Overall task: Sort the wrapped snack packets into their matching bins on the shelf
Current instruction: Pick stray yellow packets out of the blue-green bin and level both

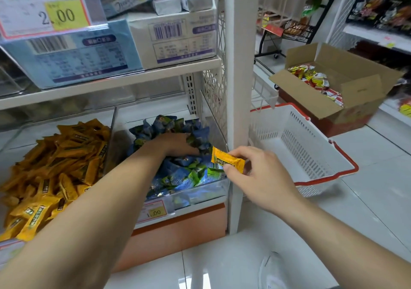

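My right hand (pixel 258 173) pinches a single yellow snack packet (pixel 226 161) in front of the white shelf post, just right of the blue bin. My left hand (pixel 175 144) reaches into the clear bin (pixel 206 191) of blue and green wrapped packets (pixel 178 173); its fingertips are buried among them, so whether it holds anything is hidden. To the left, a second clear bin holds a heap of matching yellow packets (pixel 55 166).
A white shopping basket with red rim (pixel 311 155) sits on the floor at right. Behind it stands an open cardboard box (pixel 347 93) of red and yellow packets. The shelf above carries boxed goods and a price tag (pixel 44 8). A white post (pixel 240 88) divides shelf and aisle.
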### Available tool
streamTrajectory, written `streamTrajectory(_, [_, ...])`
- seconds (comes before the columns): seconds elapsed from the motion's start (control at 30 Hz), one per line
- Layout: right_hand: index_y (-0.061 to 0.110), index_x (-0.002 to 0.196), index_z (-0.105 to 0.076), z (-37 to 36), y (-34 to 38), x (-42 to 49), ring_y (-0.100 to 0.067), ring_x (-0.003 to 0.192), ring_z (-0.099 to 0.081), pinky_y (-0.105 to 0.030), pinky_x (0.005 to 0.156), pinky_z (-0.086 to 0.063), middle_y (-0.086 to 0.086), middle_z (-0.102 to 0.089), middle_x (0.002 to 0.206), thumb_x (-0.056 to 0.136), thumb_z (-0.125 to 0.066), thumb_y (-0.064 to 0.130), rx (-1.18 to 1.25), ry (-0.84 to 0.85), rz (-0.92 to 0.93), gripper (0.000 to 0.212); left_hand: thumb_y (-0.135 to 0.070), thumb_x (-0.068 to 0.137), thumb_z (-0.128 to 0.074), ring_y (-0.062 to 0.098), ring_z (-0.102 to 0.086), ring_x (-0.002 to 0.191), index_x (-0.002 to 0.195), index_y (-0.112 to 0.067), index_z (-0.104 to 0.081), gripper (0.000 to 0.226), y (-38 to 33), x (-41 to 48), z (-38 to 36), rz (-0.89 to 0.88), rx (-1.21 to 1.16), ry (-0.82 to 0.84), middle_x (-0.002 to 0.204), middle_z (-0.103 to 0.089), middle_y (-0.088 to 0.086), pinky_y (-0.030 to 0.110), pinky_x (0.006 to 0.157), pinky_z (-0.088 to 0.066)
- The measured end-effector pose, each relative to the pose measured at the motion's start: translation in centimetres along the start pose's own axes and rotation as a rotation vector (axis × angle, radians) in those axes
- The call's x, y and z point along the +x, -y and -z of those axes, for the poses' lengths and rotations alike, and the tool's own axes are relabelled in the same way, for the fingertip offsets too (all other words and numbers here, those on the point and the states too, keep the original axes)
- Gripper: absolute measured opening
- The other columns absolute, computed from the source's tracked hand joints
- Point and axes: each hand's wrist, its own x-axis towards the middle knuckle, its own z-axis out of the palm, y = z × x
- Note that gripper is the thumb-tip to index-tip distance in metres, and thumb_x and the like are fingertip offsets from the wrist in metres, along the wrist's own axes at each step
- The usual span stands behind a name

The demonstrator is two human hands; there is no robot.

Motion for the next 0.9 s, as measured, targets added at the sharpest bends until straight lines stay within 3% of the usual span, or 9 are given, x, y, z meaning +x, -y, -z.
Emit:
streamTrajectory(0.13, [0.039,0.085,-0.063,-0.2,0.0,0.3,-0.003,0.069,-0.057,-0.028,0.055,-0.04,0.018,-0.061,0.075,0.079,-0.053,0.056,-0.004,-0.022,-0.01,0.021,-0.05,0.084,-0.07,0.021,-0.057,0.102,0.12,-0.018,-0.059,0.049,0.2,0.2,0.1,-0.018,-0.073,0.069,0.114,-0.061,0.0,0.033,0.087,-0.046])
streamTrajectory(0.27, [0.039,0.084,-0.063,-0.2,0.1,0.2,-0.003,0.068,-0.057,-0.027,0.053,-0.039,0.023,-0.061,0.078,0.08,-0.055,0.055,0.001,-0.017,-0.023,0.018,-0.036,0.083,-0.077,0.023,-0.061,0.093,0.091,-0.025,-0.065,0.018,1.0,-0.1,0.0,-0.124,-0.176,0.063,0.093,-0.065,-0.005,0.026,0.069,-0.044])
streamTrajectory(0.47, [0.038,0.085,-0.064,-0.1,0.2,0.2,-0.001,0.07,-0.057,-0.026,0.053,-0.036,0.03,-0.06,0.08,0.081,-0.059,0.05,0.001,-0.015,-0.033,0.013,-0.034,0.077,-0.083,0.01,-0.06,0.067,0.08,-0.021,-0.069,0.02,2.0,-1.7,0.9,-0.098,-0.279,-0.05,0.074,-0.067,-0.006,0.025,0.059,-0.041])
streamTrajectory(0.57, [0.036,0.084,-0.066,-0.1,0.5,0.2,-0.002,0.064,-0.056,-0.026,0.051,-0.035,0.032,-0.059,0.072,0.081,-0.061,0.046,0.035,-0.028,-0.036,0.011,-0.03,0.076,-0.084,0.007,-0.063,0.078,0.093,-0.022,-0.073,0.022,2.6,-3.0,1.6,-0.089,-0.471,-0.289,0.085,-0.07,-0.008,0.019,0.065,-0.046])
streamTrajectory(0.67, [0.036,0.083,-0.068,-0.5,1.2,0.2,-0.01,0.048,-0.048,-0.03,0.047,-0.037,0.02,-0.058,0.057,0.083,-0.065,0.042,0.128,-0.006,-0.044,0.007,-0.027,0.075,-0.085,0.007,-0.068,0.084,0.101,-0.024,-0.074,0.028,2.8,-4.5,2.0,-0.069,-0.746,-0.472,0.093,-0.074,-0.007,0.021,0.075,-0.051])
streamTrajectory(0.73, [0.034,0.082,-0.069,-1.1,1.9,0.3,-0.011,0.047,-0.048,-0.03,0.047,-0.037,0.014,-0.059,0.055,0.086,-0.066,0.04,0.214,0.006,-0.05,0.007,-0.022,0.076,-0.085,0.009,-0.071,0.083,0.101,-0.022,-0.074,0.027,2.8,-5.5,2.1,-0.068,-0.895,-0.499,0.091,-0.076,-0.005,0.02,0.075,-0.053])
streamTrajectory(0.83, [0.035,0.088,-0.069,-2.4,3.5,0.6,-0.012,0.054,-0.055,-0.026,0.051,-0.042,0.006,-0.063,0.064,0.091,-0.064,0.039,0.372,0.01,-0.072,0.007,-0.012,0.081,-0.08,0.026,-0.074,0.088,0.105,-0.013,-0.071,0.026,2.3,-7.0,2.0,-0.103,-1.138,-0.421,0.097,-0.076,0.011,0.038,0.082,-0.06])
streamTrajectory(0.9, [0.038,0.093,-0.067,-3.3,4.6,1.3,-0.012,0.063,-0.062,-0.027,0.059,-0.05,0.006,-0.065,0.071,0.094,-0.061,0.038,0.51,0.013,-0.1,0.006,-0.012,0.083,-0.078,0.027,-0.074,0.086,0.103,-0.015,-0.071,0.022,2.0,-7.9,2.0,-0.111,-1.167,-0.424,0.096,-0.075,0.013,0.04,0.077,-0.061])
